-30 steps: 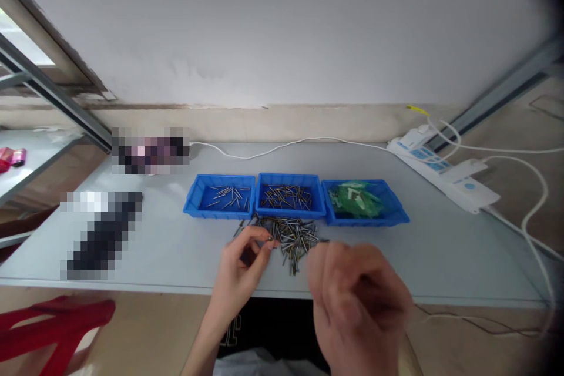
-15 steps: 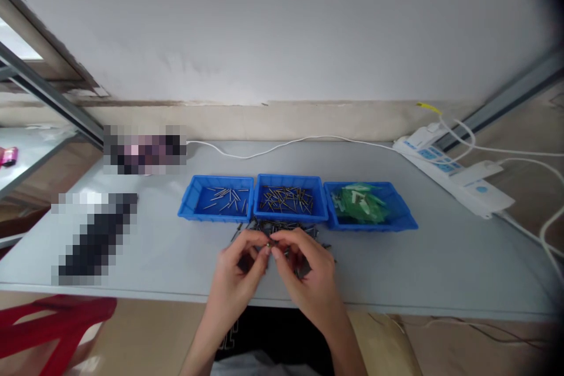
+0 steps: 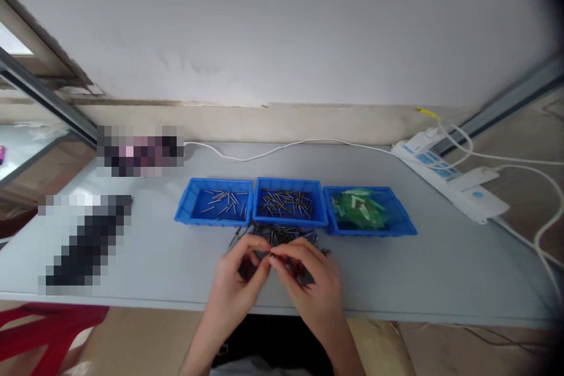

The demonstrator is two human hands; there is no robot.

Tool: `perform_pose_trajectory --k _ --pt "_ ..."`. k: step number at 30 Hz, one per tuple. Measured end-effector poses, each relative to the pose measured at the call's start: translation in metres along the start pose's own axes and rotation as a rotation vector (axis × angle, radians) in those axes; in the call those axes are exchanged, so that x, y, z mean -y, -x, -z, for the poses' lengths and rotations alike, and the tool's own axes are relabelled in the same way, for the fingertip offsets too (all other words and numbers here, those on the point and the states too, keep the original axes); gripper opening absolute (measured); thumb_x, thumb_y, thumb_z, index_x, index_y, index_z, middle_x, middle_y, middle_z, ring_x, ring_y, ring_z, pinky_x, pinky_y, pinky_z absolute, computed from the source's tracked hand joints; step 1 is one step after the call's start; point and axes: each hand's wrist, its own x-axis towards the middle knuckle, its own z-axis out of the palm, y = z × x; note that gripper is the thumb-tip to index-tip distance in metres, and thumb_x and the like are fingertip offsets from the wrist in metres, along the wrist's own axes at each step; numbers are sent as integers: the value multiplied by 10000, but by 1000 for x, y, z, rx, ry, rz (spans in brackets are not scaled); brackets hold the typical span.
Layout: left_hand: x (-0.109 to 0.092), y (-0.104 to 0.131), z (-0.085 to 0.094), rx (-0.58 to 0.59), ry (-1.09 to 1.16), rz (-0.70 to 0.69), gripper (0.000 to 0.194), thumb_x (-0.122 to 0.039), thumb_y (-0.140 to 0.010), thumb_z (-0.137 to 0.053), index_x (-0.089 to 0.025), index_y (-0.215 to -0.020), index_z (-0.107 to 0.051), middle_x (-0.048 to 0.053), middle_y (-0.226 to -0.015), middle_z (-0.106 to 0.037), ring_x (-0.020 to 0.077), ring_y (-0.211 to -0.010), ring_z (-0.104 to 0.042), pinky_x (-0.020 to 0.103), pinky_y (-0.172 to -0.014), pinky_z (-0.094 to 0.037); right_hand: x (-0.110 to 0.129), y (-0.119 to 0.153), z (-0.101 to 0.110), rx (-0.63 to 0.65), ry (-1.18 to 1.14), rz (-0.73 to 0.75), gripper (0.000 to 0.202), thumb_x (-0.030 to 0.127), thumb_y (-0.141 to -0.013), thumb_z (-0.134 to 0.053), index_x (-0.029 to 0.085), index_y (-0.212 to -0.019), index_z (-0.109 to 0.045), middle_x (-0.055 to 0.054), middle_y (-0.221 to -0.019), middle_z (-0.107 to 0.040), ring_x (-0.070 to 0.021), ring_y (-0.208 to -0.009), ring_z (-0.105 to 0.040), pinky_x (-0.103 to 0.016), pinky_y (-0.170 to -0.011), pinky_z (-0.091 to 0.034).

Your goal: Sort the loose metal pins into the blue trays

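Blue trays, three, abreast; metal pins, heaped, partly covered by left hand and right hand, both pinching one small piece.

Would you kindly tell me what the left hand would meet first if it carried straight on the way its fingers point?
The left hand would probably meet the right hand first, by the small piece between them, though depth there is unclear.

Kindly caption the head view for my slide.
Left hand and right hand pinch a small piece near piled metal fasteners and three blue bins.
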Motion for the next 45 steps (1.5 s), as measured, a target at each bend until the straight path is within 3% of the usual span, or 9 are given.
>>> perform_pose_trajectory --k 4,9,12,16,19,23,35,41,45 --pt "-3 5 0 -59 150 35 228 -371 -1049 -674 -213 -1212 -673 40 -914 -755 150 -718 -640 226 -638 -492 4 -18 6 -141 65 13 127 126 -990 -725 241 -1044 -730 44 -802 -685 -90 -588 -568 -204 -562 -486" --pt "0 7 0 -230 247 134 316 -488 -1040 -692 -181 -974 -720 5 -718 -694 119 -594 -537 210 -569 -423 0 -56 18 -306 399 29 87 195 -1022 -716 227 -1086 -764 26 -843 -701 -100 -583 -528 -253 -638 -487" --pt "4 7 1 -262 269 132 356 -507 -1031 -700 -176 -904 -720 -3 -677 -680 111 -573 -532 202 -549 -408 -2 -55 17 -248 479 48 96 214 -1037 -694 223 -1091 -773 8 -875 -715 -113 -624 -577 -259 -665 -490" --pt "8 6 2 -266 264 131 354 -499 -1039 -688 -172 -911 -723 -4 -676 -679 108 -563 -527 204 -547 -407 -8 -28 8 1 513 74 157 260 -1079 -628 226 -1028 -773 10 -786 -692 -143 -687 -666 -268 -697 -496" --pt "6 5 2 -249 250 129 353 -499 -1040 -685 -173 -908 -722 -6 -671 -677 108 -561 -531 204 -548 -404 -15 -11 4 82 613 32 214 323 -1095 -586 230 -1047 -773 6 -746 -691 -165 -640 -658 -292 -634 -459" --pt "3 2 1 -224 238 137 380 -527 -1031 -684 -173 -896 -723 -5 -660 -674 108 -554 -515 207 -545 -391 -21 -7 1 75 672 -16 284 364 -1113 -523 244 -1017 -762 9 -707 -679 -168 -590 -631 -299 -562 -393" --pt "0 1 1 -167 192 152 396 -536 -1057 -633 -180 -907 -721 5 -688 -680 115 -573 -489 223 -573 -380 -21 -12 3 127 655 -10 326 355 -1128 -485 257 -966 -751 15 -745 -672 -161 -605 -631 -299 -576 -405" --pt "0 0 1 -135 166 132 405 -536 -1063 -619 -179 -906 -727 12 -694 -679 131 -601 -524 230 -590 -399 -18 -15 1 119 603 54 315 273 -1140 -463 243 -972 -728 -5 -845 -711 -156 -695 -683 -277 -639 -463" --pt "-1 -1 1 -122 125 114 345 -488 -1070 -622 -182 -955 -733 15 -711 -687 144 -639 -572 233 -617 -430 -13 -14 -1 74 455 68 183 228 -1110 -549 240 -1027 -712 -10 -899 -722 -148 -751 -709 -259 -700 -525"
